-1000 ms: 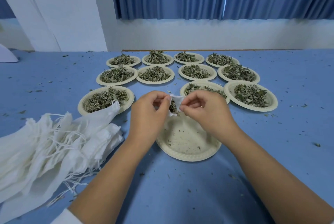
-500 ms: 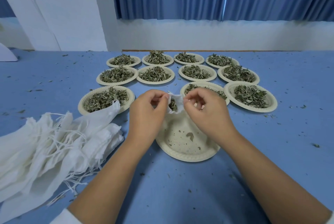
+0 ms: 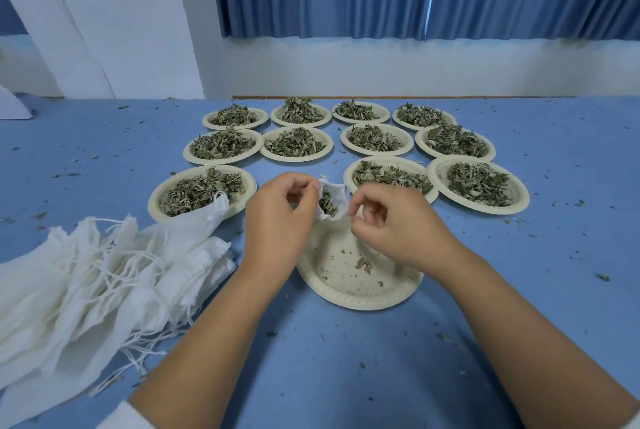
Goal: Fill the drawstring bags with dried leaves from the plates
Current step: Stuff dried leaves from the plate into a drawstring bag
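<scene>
A small white drawstring bag (image 3: 337, 193) with dried leaves showing in its open mouth hangs above a nearly empty paper plate (image 3: 360, 285). My left hand (image 3: 280, 217) pinches the bag's left rim between thumb and fingers. My right hand (image 3: 394, 220) is at the bag's right rim with its fingers curled; whether it pinches the cloth or a string is hard to tell. A few leaf crumbs lie on the plate under the bag.
Several paper plates heaped with dried leaves (image 3: 298, 143) stand in rows behind the hands. A pile of empty white drawstring bags (image 3: 104, 272) lies at the left, one corner over a leaf plate (image 3: 202, 191). Leaf bits are scattered on the blue table (image 3: 346, 369).
The bag's mouth has come open wider between the hands, and my right hand has shifted a little to the right. A leaf piece has dropped onto the near plate.
</scene>
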`<state>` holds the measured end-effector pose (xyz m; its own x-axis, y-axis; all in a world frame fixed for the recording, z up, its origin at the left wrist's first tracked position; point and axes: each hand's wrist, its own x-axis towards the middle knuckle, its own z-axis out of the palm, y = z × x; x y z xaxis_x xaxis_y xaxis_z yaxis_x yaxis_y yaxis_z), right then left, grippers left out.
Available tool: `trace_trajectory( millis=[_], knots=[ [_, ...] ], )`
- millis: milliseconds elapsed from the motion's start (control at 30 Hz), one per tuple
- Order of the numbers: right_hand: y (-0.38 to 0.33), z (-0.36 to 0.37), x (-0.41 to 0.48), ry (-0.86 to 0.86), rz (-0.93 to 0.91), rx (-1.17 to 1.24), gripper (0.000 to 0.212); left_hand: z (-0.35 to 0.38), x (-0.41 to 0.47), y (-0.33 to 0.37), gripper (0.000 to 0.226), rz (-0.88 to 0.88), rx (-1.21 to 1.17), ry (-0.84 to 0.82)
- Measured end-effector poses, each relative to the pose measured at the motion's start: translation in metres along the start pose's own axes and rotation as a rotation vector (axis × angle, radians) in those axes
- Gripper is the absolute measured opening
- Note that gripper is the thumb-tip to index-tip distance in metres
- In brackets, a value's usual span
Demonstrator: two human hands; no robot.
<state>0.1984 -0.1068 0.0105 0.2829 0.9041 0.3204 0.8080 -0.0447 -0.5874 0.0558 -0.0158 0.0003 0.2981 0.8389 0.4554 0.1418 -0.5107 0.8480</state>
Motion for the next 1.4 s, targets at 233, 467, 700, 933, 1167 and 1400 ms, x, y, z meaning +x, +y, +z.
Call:
trace_trajectory(
  millis=[233, 467, 700, 933, 1167, 1400],
  knots=[
    [0.011, -0.012, -0.006, -0.519, 0.118, -0.149, 0.025, 0.001, -0.001, 0.000, 0.010, -0.009, 0.016, -0.008],
    [0.005, -0.005, -0.006, -0.504, 0.143, -0.091, 0.014, 0.001, -0.001, 0.001, 0.010, -0.006, 0.031, -0.012],
    [-0.002, -0.002, -0.007, -0.432, 0.144, -0.124, 0.012, 0.000, -0.002, 0.000, 0.011, -0.006, 0.043, -0.022],
    [-0.006, 0.010, 0.004, 0.247, 0.071, 0.236, 0.009, 0.004, -0.004, 0.002, 0.011, 0.004, 0.054, -0.061],
    [-0.009, 0.021, 0.009, 0.242, -0.083, 0.023, 0.006, 0.005, -0.007, 0.003, 0.010, 0.020, 0.041, -0.083],
    [0.002, 0.005, 0.009, 0.259, -0.015, 0.118, 0.032, -0.001, -0.002, 0.004, 0.010, 0.017, 0.034, -0.059]
  ],
)
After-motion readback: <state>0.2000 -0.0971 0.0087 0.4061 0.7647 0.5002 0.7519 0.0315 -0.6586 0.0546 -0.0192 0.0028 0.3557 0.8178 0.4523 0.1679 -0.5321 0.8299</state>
